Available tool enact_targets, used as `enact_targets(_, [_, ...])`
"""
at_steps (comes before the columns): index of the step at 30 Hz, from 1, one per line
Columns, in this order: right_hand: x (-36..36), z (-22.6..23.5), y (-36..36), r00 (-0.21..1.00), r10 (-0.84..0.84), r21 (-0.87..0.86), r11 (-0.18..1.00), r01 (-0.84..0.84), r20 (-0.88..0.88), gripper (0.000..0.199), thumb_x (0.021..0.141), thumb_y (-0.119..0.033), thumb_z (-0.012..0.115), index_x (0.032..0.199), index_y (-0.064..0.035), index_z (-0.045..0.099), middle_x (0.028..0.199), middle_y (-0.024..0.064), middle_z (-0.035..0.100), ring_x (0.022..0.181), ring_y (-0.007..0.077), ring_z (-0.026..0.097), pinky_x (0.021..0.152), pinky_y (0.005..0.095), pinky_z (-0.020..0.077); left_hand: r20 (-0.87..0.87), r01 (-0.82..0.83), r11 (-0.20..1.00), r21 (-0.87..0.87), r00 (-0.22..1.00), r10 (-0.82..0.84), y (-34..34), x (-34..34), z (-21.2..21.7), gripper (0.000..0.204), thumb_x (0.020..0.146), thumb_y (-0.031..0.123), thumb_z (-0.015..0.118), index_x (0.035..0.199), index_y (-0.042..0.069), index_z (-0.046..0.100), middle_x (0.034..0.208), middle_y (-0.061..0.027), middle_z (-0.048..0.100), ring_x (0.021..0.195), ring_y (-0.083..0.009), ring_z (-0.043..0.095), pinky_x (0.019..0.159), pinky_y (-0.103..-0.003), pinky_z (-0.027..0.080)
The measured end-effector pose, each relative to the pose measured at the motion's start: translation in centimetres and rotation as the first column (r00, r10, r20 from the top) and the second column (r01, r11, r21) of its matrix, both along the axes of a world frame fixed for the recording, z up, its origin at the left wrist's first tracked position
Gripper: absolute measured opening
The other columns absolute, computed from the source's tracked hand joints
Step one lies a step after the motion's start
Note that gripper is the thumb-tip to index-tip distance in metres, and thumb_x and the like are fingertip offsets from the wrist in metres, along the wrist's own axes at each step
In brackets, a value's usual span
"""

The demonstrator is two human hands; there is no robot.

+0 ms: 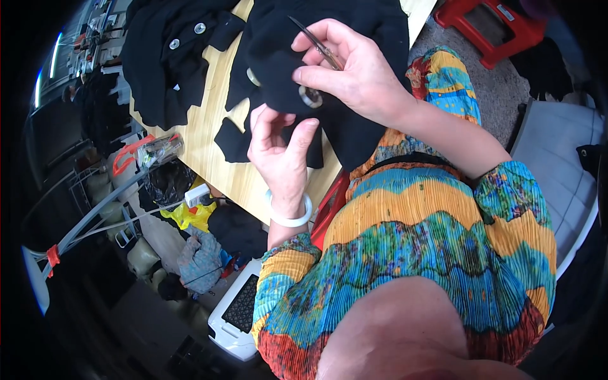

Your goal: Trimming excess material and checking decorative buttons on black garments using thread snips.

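Black cloth (266, 38), seemingly a garment, spreads over a light wooden table (196, 136) in front of me. My left hand (278, 152), with a white bangle at the wrist, has its fingers curled at the cloth's near edge and the thumb a little apart. Above the cloth, my right hand (361, 79) is closed around small scissors (315, 42). Their dark, narrow blades point up and to the left; a ring handle shows below my thumb. Near my left fingers a pale round button (253, 77) lies on the black cloth.
Another black garment (171, 57) with shiny buttons lies at the table's far left. By the table's left edge is a clear container (159, 151). A red stool (494, 28) stands at the far right, a grey padded surface (554, 142) at my right, a white plastic unit (237, 316) at lower left.
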State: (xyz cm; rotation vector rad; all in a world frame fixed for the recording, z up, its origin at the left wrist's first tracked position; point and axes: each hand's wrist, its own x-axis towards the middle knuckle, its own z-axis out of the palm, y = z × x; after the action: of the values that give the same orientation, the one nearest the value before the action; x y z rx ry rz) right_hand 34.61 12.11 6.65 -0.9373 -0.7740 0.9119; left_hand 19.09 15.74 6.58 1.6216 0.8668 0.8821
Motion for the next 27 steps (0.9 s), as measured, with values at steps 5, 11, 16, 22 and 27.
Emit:
enact_targets(5, [-0.5, 2.6, -0.3, 1.0, 0.021, 0.064, 0.998, -0.02, -0.013, 0.024, 0.071, -0.002, 0.063, 0.091, 0.0009, 0.05, 0.078, -0.0001, 0.053, 0.067, 0.0021, 0.049, 0.062, 0.016, 0.043, 0.068, -0.083, 0.992, 0.097, 0.995, 0.077, -1.1, 0.7, 1.3, 0.046, 0.063, 0.001, 0.074, 0.102, 0.001, 0.05, 0.092, -0.0014, 0.052, 0.082, -0.0096, 0.051, 0.076, -0.022, 0.042])
enact_targets(11, [0.0, 1.2, 0.0, 1.0, 0.013, 0.015, 1.0, -0.013, -0.017, 0.024, 0.073, -0.005, 0.064, 0.092, 0.0011, 0.05, 0.071, 0.0001, 0.053, 0.066, 0.0035, 0.051, 0.062, 0.0166, 0.0433, 0.232, 0.011, 0.983, -0.182, 0.972, 0.032, -0.5, 1.4, 1.2, 0.016, 0.078, -0.002, 0.058, 0.094, 0.001, 0.055, 0.087, -0.0035, 0.058, 0.077, -0.0075, 0.055, 0.071, -0.019, 0.045])
enact_targets(16, [1.2, -0.9, 0.5, 0.995, 0.006, 0.009, 1.0, -0.007, 0.101, 0.029, 0.082, -0.012, 0.058, 0.106, -0.0002, 0.046, 0.093, 0.0036, 0.053, 0.087, 0.0065, 0.052, 0.078, 0.0191, 0.0419, 0.358, 0.13, 0.871, -0.474, 0.932, 0.055, 0.6, 1.4, 2.5, 0.013, 0.08, 0.002, 0.057, 0.093, 0.001, 0.057, 0.083, -0.0049, 0.06, 0.07, -0.0085, 0.057, 0.066, -0.019, 0.046])
enact_targets(22, [2.1, -1.0, -2.1, 0.822, -0.252, 0.138, 0.968, 0.211, 0.511, 0.027, 0.081, -0.022, 0.06, 0.097, -0.0016, 0.051, 0.075, 0.006, 0.057, 0.068, 0.0111, 0.058, 0.061, 0.0224, 0.0461, 0.312, 0.152, 0.832, -0.534, 0.95, 0.027, 1.9, 1.2, 3.9, 0.01, 0.077, 0.002, 0.06, 0.087, 0.001, 0.057, 0.075, -0.0059, 0.062, 0.06, -0.01, 0.058, 0.057, -0.02, 0.048])
enact_targets(27, [2.1, 0.7, -2.5, 0.704, -0.227, 0.202, 0.972, 0.121, 0.673, 0.025, 0.073, -0.019, 0.065, 0.09, -0.0038, 0.054, 0.076, 0.0055, 0.056, 0.066, 0.0155, 0.06, 0.057, 0.0238, 0.0474, 0.245, 0.159, 0.828, -0.537, 0.969, -0.027, 1.9, 1.6, 5.1, 0.005, 0.076, 0.001, 0.06, 0.08, 0.001, 0.056, 0.07, -0.0067, 0.06, 0.049, -0.0095, 0.054, 0.045, -0.018, 0.044])
